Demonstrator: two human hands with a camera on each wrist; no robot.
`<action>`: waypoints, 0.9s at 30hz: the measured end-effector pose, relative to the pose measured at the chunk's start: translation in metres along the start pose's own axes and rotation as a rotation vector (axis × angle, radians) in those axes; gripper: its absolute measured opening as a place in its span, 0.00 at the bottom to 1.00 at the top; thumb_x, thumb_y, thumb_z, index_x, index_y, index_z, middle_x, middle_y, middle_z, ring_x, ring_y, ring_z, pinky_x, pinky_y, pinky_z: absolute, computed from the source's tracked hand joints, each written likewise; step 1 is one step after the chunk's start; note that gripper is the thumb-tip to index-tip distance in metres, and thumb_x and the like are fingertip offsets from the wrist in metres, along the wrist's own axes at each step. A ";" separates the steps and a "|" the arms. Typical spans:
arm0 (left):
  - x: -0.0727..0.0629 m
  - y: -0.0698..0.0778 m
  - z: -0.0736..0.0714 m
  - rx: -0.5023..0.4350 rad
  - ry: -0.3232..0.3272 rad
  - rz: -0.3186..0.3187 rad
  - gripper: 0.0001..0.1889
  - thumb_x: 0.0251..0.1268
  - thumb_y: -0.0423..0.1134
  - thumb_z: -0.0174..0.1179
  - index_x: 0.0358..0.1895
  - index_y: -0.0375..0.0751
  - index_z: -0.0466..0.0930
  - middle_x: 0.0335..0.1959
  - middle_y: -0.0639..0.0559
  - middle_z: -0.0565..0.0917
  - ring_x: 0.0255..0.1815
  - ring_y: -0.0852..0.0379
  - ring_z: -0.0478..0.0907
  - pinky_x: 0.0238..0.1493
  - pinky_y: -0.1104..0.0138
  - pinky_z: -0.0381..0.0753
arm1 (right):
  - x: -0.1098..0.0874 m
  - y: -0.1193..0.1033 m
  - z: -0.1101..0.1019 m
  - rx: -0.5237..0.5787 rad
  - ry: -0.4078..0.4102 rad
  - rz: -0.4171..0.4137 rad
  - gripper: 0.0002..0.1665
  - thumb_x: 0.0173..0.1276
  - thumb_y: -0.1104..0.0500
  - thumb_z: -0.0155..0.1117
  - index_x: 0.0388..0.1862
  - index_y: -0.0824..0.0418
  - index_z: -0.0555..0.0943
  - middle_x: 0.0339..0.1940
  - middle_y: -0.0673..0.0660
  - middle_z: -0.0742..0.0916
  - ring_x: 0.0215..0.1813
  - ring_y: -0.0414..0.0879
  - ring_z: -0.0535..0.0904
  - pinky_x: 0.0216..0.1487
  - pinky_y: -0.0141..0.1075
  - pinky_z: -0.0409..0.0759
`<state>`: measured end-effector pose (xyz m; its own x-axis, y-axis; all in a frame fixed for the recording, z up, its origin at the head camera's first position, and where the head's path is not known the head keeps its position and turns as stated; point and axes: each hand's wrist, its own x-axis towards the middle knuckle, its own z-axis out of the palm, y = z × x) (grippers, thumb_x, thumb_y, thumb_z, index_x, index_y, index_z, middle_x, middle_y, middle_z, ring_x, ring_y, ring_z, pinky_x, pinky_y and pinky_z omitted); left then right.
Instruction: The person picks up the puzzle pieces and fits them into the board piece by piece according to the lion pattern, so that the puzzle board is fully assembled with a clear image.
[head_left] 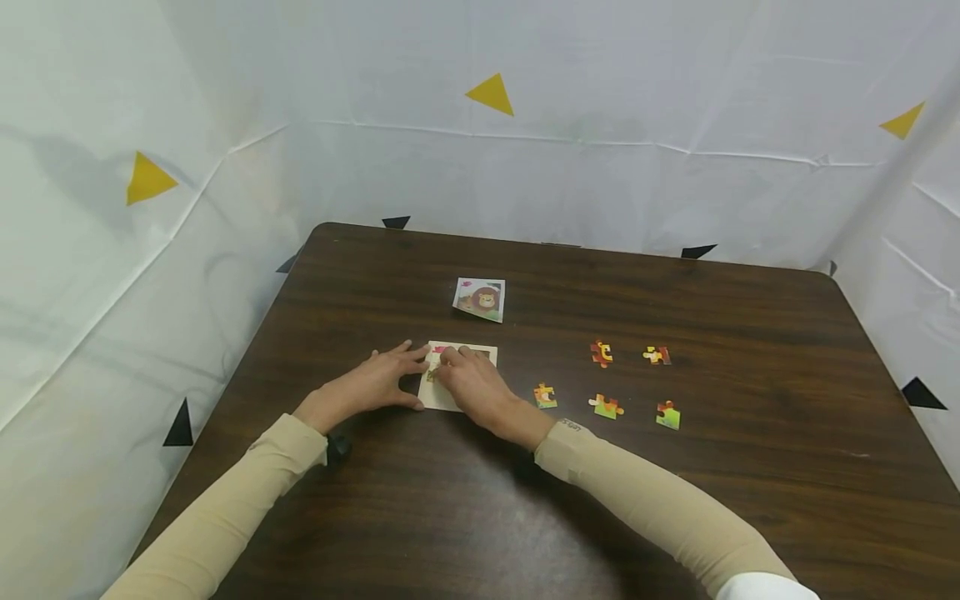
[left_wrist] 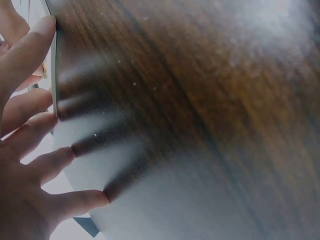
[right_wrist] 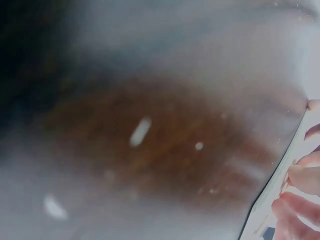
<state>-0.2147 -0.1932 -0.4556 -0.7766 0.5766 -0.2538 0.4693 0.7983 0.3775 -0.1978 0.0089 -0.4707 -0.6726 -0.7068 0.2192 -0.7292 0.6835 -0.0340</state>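
Note:
A pale square puzzle tray (head_left: 442, 402) lies flat on the table, partly hidden under both hands. At its left edge my left hand (head_left: 367, 381) steadies it, thumb near the lower corner and fingers spread along the side. My right hand (head_left: 480, 387) bends over the tray's middle. Its thumb and fingers pinch a small yellowish puzzle piece (head_left: 432, 373) at the tray's left part, mostly covered by the hand. A pink patch (head_left: 439, 350) shows at the tray's upper left. In the right wrist view, fingertips (right_wrist: 300, 177) come together low over the tray.
Several loose puzzle pieces lie to the right, among them a red one (head_left: 602, 354) and a green one (head_left: 668, 415). Behind the tray lies a lion picture card (head_left: 480, 300) with a curled lower edge. White sheeting (head_left: 600, 192) surrounds the dark wooden table (head_left: 750, 375).

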 end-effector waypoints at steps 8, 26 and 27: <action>0.000 -0.002 0.001 0.003 -0.003 -0.003 0.37 0.53 0.52 0.71 0.65 0.38 0.72 0.75 0.46 0.58 0.75 0.38 0.49 0.60 0.29 0.54 | 0.002 0.001 0.002 0.091 0.018 0.032 0.06 0.65 0.64 0.66 0.41 0.59 0.85 0.42 0.54 0.81 0.40 0.47 0.76 0.39 0.37 0.79; 0.000 -0.001 0.001 -0.018 0.004 -0.023 0.38 0.52 0.53 0.71 0.66 0.41 0.72 0.75 0.47 0.59 0.76 0.40 0.49 0.62 0.31 0.54 | -0.020 0.038 -0.015 0.370 0.076 0.115 0.20 0.65 0.63 0.66 0.56 0.64 0.79 0.50 0.57 0.82 0.48 0.51 0.78 0.45 0.46 0.78; -0.001 -0.001 0.001 -0.020 0.003 -0.027 0.38 0.52 0.53 0.71 0.66 0.41 0.72 0.75 0.47 0.59 0.76 0.41 0.49 0.62 0.31 0.53 | -0.023 0.042 -0.018 0.374 0.087 0.127 0.21 0.65 0.63 0.66 0.57 0.64 0.79 0.50 0.58 0.82 0.47 0.51 0.78 0.45 0.47 0.78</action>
<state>-0.2145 -0.1944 -0.4564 -0.7903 0.5541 -0.2613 0.4397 0.8101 0.3879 -0.2107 0.0565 -0.4599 -0.7589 -0.5921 0.2712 -0.6472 0.6394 -0.4151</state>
